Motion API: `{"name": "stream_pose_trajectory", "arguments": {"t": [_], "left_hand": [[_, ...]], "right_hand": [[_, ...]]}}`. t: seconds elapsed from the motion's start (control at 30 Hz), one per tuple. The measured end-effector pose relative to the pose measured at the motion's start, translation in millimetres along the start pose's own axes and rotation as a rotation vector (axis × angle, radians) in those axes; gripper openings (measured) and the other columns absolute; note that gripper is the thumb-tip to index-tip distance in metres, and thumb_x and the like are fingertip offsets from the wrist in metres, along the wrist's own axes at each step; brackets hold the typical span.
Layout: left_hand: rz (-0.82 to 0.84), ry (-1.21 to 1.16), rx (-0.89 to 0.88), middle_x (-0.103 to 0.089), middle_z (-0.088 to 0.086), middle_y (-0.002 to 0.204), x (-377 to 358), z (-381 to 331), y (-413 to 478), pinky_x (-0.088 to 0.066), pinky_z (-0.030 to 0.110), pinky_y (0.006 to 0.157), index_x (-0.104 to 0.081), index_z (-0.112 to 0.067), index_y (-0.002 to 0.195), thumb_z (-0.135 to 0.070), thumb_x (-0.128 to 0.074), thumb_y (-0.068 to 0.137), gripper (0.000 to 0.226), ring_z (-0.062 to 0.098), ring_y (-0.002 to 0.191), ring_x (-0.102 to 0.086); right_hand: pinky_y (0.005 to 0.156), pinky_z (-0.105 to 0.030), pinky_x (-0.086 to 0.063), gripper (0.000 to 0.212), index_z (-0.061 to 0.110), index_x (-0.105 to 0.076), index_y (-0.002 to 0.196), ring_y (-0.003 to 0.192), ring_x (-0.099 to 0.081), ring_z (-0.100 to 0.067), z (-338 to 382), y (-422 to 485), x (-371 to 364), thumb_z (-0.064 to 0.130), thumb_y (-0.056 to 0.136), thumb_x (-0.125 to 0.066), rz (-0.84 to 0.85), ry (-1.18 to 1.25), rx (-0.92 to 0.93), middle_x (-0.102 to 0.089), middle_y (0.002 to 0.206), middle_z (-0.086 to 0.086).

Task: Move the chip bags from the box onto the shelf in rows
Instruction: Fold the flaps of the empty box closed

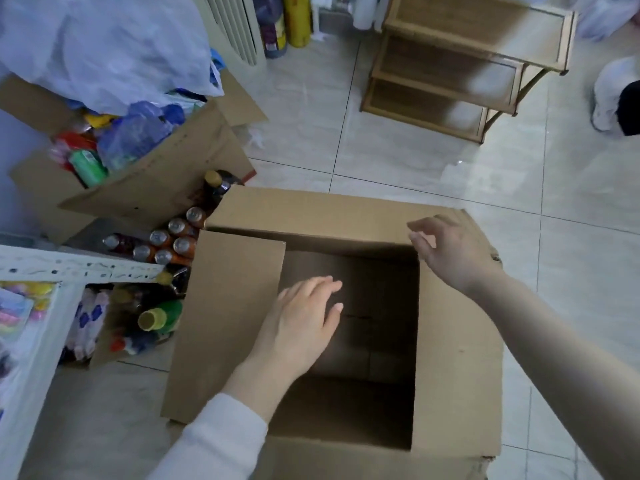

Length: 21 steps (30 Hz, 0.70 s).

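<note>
Now we note the large brown cardboard box (457, 341) standing open on the pale tiled floor (415, 161), near centre. Our left hand (304, 323) is flat with straight fingers over the shadowed opening, beside the left flap. Our right hand (450, 251), loosely curled and holding nothing, is at the far-right corner. We cannot tell whether bags lie inside. The three-tier wooden shelf (485, 26) stands far right, well apart.

brown box (457, 358); tan shelf (450, 64); white sleeve (214, 441); pale floor tiles (571, 188)

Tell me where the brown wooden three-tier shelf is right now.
The brown wooden three-tier shelf stands at the upper right of the head view, on the pale tiled floor, beyond the open brown cardboard box.
</note>
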<state>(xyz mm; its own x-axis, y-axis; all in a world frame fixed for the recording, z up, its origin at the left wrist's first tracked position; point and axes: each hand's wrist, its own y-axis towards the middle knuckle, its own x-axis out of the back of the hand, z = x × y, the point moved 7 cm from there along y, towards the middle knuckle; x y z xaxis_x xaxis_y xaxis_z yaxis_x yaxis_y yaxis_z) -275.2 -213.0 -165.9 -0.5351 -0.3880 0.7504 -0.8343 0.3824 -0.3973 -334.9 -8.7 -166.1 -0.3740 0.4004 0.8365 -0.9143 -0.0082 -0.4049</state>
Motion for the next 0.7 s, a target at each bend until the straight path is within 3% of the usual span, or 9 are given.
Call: {"name": "stream_pose_trajectory", "arguments": {"t": [0.07,0.17,0.23,0.33,0.4,0.57,0.7], "left_hand": [[-0.005,0.072,-0.024,-0.036,-0.012,0.145,2,8,15,-0.021,0.018,0.108,-0.032,-0.029,0.141,-0.035,-0.035,0.099,0.043,0.004,0.133,-0.030],[0.015,0.186,-0.074,-0.035,-0.011,0.145,-5,14,34,-0.020,0.020,0.109,-0.030,-0.028,0.142,-0.037,-0.032,0.099,0.045,0.005,0.134,-0.030],[0.030,0.207,-0.075,-0.044,-0.009,0.140,-12,18,44,-0.026,0.023,0.107,-0.037,-0.025,0.140,-0.035,-0.038,0.097,0.043,0.007,0.130,-0.038],[0.004,0.246,-0.111,-0.066,-0.003,0.114,-14,17,49,-0.045,0.029,0.093,-0.061,-0.018,0.119,-0.029,-0.062,0.085,0.036,0.013,0.107,-0.061],[-0.042,0.265,-0.137,-0.069,-0.003,0.106,-16,19,49,-0.048,0.030,0.088,-0.066,-0.017,0.111,-0.029,-0.067,0.079,0.033,0.013,0.100,-0.065],[-0.067,0.287,-0.145,-0.069,-0.004,0.107,-15,22,44,-0.046,0.029,0.091,-0.066,-0.020,0.110,-0.034,-0.044,0.088,0.034,0.012,0.102,-0.064],[-0.066,0.306,-0.102,-0.069,-0.004,0.104,-12,23,40,-0.049,0.031,0.089,-0.067,-0.019,0.108,-0.034,-0.037,0.086,0.040,0.013,0.100,-0.065]], "right_hand": [[0.073,-0.018,-0.021,0.038,0.017,-0.047,0.132,0.114,-0.048,-0.021,7,33,-9,0.032,0.099,-0.036,0.023,-0.121,0.019,-0.046,0.134,-0.002],[0.094,-0.021,-0.022,0.041,0.017,-0.042,0.136,0.126,-0.040,-0.024,5,91,-39,0.033,0.099,-0.036,0.062,-0.153,0.018,-0.040,0.140,-0.006],[0.105,-0.032,-0.026,0.043,0.015,-0.043,0.135,0.128,-0.038,-0.029,1,124,-66,0.034,0.098,-0.038,0.123,-0.101,0.004,-0.041,0.139,-0.011],[0.104,-0.036,-0.030,0.047,0.015,-0.044,0.135,0.128,-0.038,-0.031,-7,151,-93,0.041,0.097,-0.034,0.220,-0.055,-0.050,-0.041,0.139,-0.013],[0.103,-0.036,-0.032,0.049,0.015,-0.045,0.133,0.126,-0.040,-0.031,-9,159,-103,0.045,0.097,-0.031,0.252,-0.034,-0.062,-0.043,0.138,-0.012],[0.097,-0.037,-0.034,0.050,0.015,-0.051,0.127,0.122,-0.044,-0.030,-10,164,-107,0.047,0.098,-0.026,0.276,-0.058,-0.061,-0.051,0.131,-0.012],[0.096,-0.038,-0.036,0.048,0.015,-0.052,0.125,0.119,-0.045,-0.032,0,161,-75,0.046,0.098,-0.028,0.152,-0.087,-0.041,-0.051,0.130,-0.013]]}}
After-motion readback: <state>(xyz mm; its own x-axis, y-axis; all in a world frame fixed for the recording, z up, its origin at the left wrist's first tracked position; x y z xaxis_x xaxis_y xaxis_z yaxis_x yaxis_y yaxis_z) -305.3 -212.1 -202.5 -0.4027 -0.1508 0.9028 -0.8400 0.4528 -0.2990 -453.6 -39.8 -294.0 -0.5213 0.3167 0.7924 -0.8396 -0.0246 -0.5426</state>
